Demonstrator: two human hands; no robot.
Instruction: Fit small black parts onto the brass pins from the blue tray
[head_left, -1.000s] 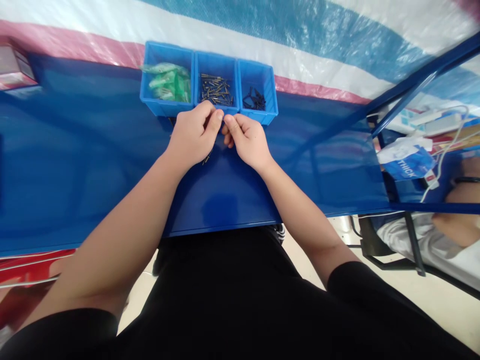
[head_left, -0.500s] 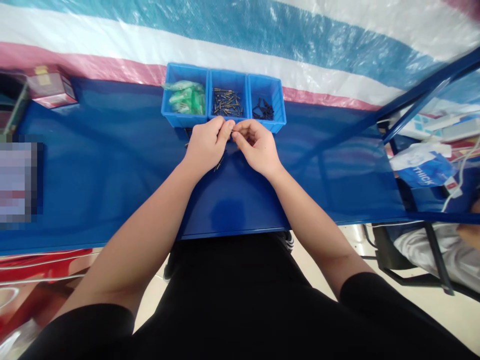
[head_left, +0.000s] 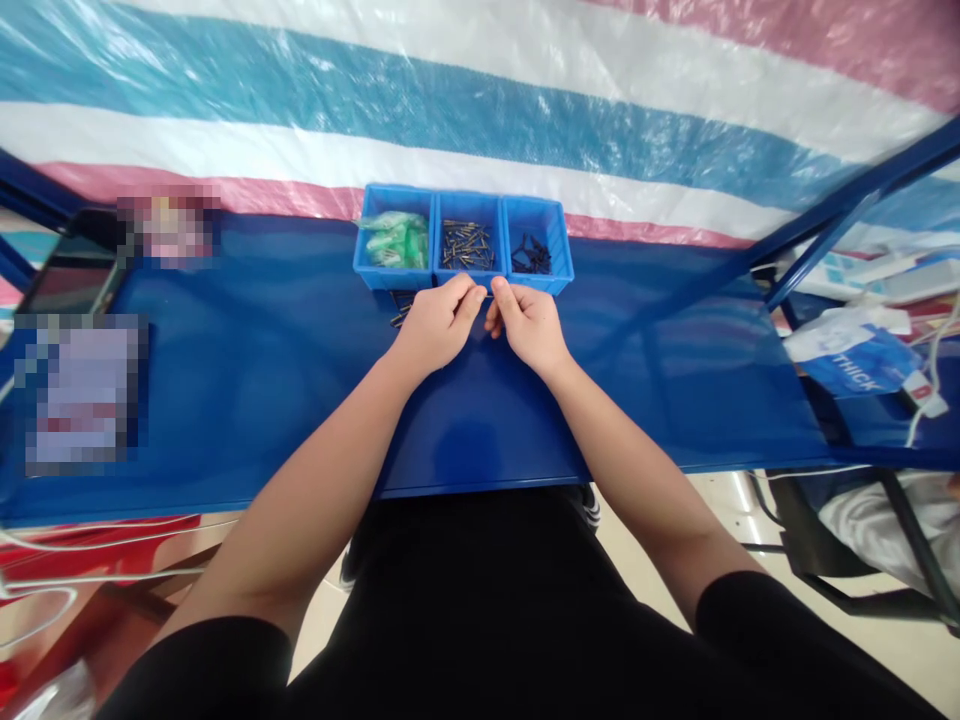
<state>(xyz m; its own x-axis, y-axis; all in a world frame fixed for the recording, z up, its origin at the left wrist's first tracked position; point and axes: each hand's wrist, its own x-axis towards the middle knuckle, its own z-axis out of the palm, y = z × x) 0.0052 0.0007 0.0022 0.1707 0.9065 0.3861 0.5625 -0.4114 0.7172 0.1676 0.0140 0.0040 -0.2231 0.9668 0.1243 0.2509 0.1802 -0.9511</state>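
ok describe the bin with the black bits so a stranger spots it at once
On the long blue metal bench, find three joined blue plastic bins just beyond the hands. Yours is the right-hand bin, holding black fasteners, not the green plastic packets or brass-coloured metal screws.

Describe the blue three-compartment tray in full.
The blue plastic tray has three compartments in a row and stands on a blue bench. The left compartment holds green bagged items, the middle gold-coloured screws, and the right black fasteners. The left hand and right hand reach its front edge; contact is hard to tell.
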